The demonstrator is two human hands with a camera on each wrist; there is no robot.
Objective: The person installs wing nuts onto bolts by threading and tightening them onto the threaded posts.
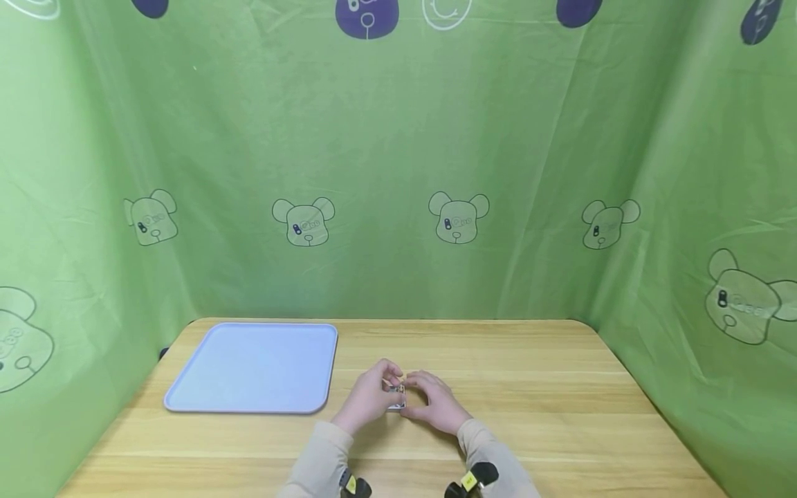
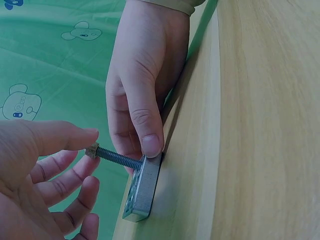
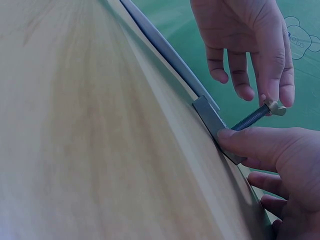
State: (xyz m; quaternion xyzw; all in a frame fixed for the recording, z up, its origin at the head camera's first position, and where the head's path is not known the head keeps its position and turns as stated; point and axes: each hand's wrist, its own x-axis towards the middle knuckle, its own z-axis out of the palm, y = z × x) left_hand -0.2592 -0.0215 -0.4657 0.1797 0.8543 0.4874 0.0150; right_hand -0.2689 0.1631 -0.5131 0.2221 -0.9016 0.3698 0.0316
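A small flat metal block lies on the wooden table, its top face patterned and partly hidden by the hands in the head view. Out of it stands a threaded bolt, with a brass-coloured nut, seemingly a wing nut, at its upper end. My left hand pinches that nut between thumb and index finger, the other fingers loosely bent. On the opposite side, my right hand grips the block by its edges, the thumb pressing near the bolt's base.
To the left on the wooden table lies a pale blue tray, its right edge a short way from the left hand. A green curtain with bear drawings surrounds the table at the back and sides.
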